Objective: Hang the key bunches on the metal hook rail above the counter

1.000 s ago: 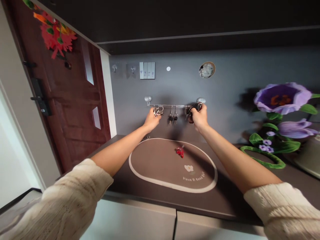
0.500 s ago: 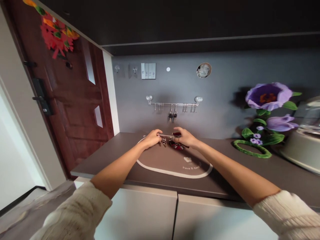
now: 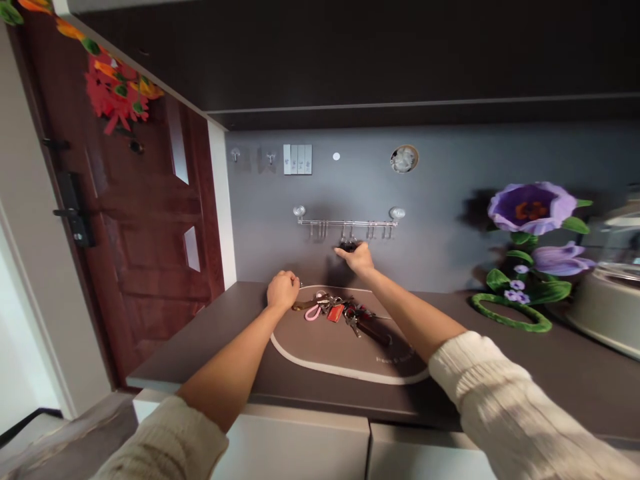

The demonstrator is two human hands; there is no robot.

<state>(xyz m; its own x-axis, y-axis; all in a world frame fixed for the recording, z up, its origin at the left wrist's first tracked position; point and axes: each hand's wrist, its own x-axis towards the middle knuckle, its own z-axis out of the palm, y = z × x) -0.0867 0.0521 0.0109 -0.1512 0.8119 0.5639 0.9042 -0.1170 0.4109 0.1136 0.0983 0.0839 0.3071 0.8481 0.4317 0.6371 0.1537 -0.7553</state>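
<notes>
My right hand (image 3: 359,259) is raised to the metal hook rail (image 3: 345,223) on the grey wall. Its fingers close around the black-headed keys (image 3: 346,246) that hang from two middle hooks, hiding most of them. At the left edge of the brown mat (image 3: 320,347), my left hand (image 3: 283,291) is closed, with its fingers curled under; what it holds, if anything, is hidden. Between my hands, a pile of keys (image 3: 353,321) lies on the mat. Among it are a pink loop (image 3: 313,313), a red tag (image 3: 335,313) and a dark brown strap (image 3: 374,331).
Purple artificial flowers (image 3: 533,207) on a green ring base stand at the right, beside a cream appliance (image 3: 605,300). A dark cabinet (image 3: 380,53) overhangs the counter (image 3: 200,340). Clear wall hooks (image 3: 271,157) are at upper left, near a brown door (image 3: 145,267).
My right hand has left the mat and risen to the hanging keys. My left hand has shifted left. The key pile, partly covered before, now shows on the mat.
</notes>
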